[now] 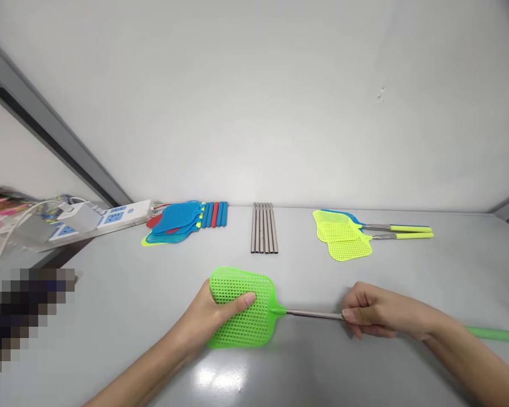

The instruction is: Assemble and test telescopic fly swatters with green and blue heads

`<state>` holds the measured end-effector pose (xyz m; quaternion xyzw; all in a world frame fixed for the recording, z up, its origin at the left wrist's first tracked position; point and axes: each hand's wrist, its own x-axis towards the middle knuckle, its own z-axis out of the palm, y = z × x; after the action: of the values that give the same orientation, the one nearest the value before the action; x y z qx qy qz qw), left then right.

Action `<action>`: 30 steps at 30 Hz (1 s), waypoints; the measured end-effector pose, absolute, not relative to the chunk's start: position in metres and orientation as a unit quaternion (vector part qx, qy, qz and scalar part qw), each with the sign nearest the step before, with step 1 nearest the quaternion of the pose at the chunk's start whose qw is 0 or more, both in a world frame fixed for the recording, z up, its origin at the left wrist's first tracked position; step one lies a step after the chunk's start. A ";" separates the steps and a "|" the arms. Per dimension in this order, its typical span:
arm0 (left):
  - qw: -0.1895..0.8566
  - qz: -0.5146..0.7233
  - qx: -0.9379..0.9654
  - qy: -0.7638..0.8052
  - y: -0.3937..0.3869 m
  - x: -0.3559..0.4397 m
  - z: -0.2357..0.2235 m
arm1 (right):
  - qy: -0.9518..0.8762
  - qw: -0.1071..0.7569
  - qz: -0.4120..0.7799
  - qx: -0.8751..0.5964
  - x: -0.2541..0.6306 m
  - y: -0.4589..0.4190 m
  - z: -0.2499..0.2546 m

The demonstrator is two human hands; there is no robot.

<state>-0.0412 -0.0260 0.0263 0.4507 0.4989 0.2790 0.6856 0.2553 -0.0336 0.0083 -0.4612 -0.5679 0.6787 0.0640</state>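
My left hand (220,314) grips the bright green perforated head (241,333) of a fly swatter, thumb on top and fingers hidden beneath. A thin metal rod (314,314) runs from the head's neck to the right. Around the rod's right part my right hand (369,312) is closed, thumb and fingers pinching it. Beyond my right wrist shows a slightly blurred green handle (492,333). My forearm hides the stretch between, so I cannot tell whether rod and handle are joined.
Behind my hands lie several metal rods (263,229) in a row. Blue, red and yellow swatter heads (178,217) and several blue and red handles (216,215) lie back left. Swatters with yellow handles (402,236) lie right. A white power strip (123,217) sits left, before the wall.
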 end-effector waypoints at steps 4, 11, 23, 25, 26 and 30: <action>0.669 0.283 0.456 0.514 -0.029 -0.038 0.029 | -0.549 0.061 0.695 -0.461 0.255 -0.033 0.005; 0.650 0.296 0.441 0.544 -0.034 -0.032 0.030 | -0.545 0.054 0.703 -0.453 0.254 -0.035 0.003; 0.686 0.292 0.427 0.512 -0.042 -0.026 0.034 | -0.534 0.059 0.720 -0.440 0.247 -0.040 0.003; 0.695 0.288 0.428 0.501 -0.041 -0.027 0.031 | -0.535 0.055 0.719 -0.441 0.246 -0.040 0.004; 0.702 0.285 0.428 0.493 -0.041 -0.027 0.029 | -0.539 0.053 0.716 -0.441 0.246 -0.039 0.005; 0.713 0.305 0.407 0.484 -0.042 -0.024 0.020 | -0.583 0.058 0.679 -0.443 0.249 -0.037 0.009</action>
<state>-0.0242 -0.0424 0.0204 0.4067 0.4837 0.3048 0.7126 0.2493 -0.0369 0.0091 -0.4430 -0.5825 0.6790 0.0581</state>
